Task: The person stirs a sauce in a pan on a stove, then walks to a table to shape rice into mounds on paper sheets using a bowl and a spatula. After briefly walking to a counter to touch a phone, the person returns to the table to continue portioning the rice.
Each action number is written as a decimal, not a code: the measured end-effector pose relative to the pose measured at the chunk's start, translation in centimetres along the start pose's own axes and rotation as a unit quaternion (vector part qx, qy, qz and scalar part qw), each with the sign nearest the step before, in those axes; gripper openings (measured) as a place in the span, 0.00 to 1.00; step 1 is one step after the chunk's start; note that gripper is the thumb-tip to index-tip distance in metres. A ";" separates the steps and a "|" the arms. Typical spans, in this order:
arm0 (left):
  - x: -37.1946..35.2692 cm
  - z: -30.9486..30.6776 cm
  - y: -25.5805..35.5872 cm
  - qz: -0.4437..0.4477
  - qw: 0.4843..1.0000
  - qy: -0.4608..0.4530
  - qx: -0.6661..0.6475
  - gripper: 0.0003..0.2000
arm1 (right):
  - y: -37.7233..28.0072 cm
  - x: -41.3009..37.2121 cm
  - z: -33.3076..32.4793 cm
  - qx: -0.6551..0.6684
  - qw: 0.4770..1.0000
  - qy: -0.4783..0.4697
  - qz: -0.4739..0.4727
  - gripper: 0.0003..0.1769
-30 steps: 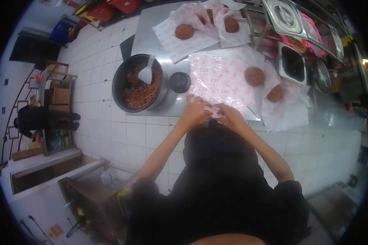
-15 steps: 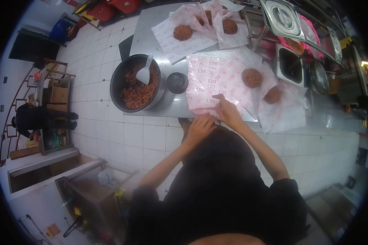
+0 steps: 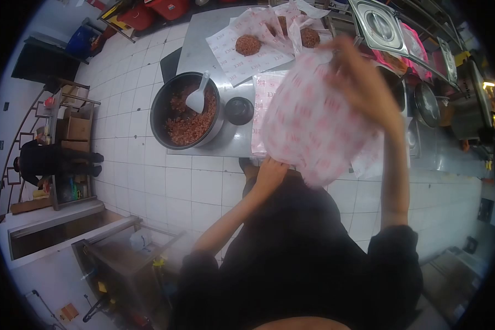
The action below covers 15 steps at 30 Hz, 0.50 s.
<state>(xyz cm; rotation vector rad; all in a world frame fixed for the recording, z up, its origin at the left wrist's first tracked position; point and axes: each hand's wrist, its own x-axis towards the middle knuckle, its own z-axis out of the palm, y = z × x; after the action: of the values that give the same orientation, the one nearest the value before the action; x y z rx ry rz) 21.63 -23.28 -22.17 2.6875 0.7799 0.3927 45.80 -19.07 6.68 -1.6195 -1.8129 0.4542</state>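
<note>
A printed sheet of paper [image 3: 313, 115], blurred by motion, is lifted off the stack of sheets [image 3: 262, 99] on the steel table. My right hand [image 3: 363, 88] is raised at the sheet's upper right; its fingers are smeared by motion. My left hand [image 3: 272, 171] is at the table's front edge, fingers closed at the sheet's lower corner. To the left stands a pot of reddish-brown rice [image 3: 190, 124] with a white scoop [image 3: 197, 100] in it. Between pot and stack sits a dark round object [image 3: 239, 111].
Round rice patties [image 3: 248, 45] lie on sheets at the back of the steel table [image 3: 203, 49]. Lidded metal containers [image 3: 380, 25] stand at the back right. A person in dark clothes [image 3: 41, 160] is at a shelf on the far left.
My right hand has moved up and to the right, and a sheet has risen with it, covering the patties on the right. My left hand has stayed near the table edge.
</note>
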 end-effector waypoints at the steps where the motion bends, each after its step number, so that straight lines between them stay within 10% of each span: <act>1: 0.2 -1.0 -0.1 0.009 0.999 -0.047 0.012 0.12 | -1.0 0.4 -1.0 -0.001 1.000 0.001 -0.002 0.26; 4: 0.1 -4.1 0.2 0.005 0.981 0.033 -0.193 0.10 | -3.7 1.2 -1.6 0.016 0.994 0.076 -0.078 0.27; 8: -1.0 -8.4 -0.2 -0.079 0.962 -0.033 -0.260 0.09 | -4.6 -2.0 3.8 0.021 0.993 -0.093 -0.075 0.38; 12: 0.8 -12.4 -2.8 -0.305 0.951 0.027 -0.050 0.09 | 4.9 -6.4 17.8 -0.101 0.980 -0.139 -0.096 0.40; 15: 4.6 -14.5 -5.1 -0.184 0.955 0.127 0.194 0.12 | 8.3 -10.4 23.7 -0.039 0.989 -0.141 -0.014 0.40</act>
<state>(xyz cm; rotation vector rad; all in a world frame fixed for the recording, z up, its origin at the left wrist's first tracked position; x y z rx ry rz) 17.97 -13.45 -10.01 2.7745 1.5488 0.5444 36.29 -23.80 -18.39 -1.6472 -2.0813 0.6349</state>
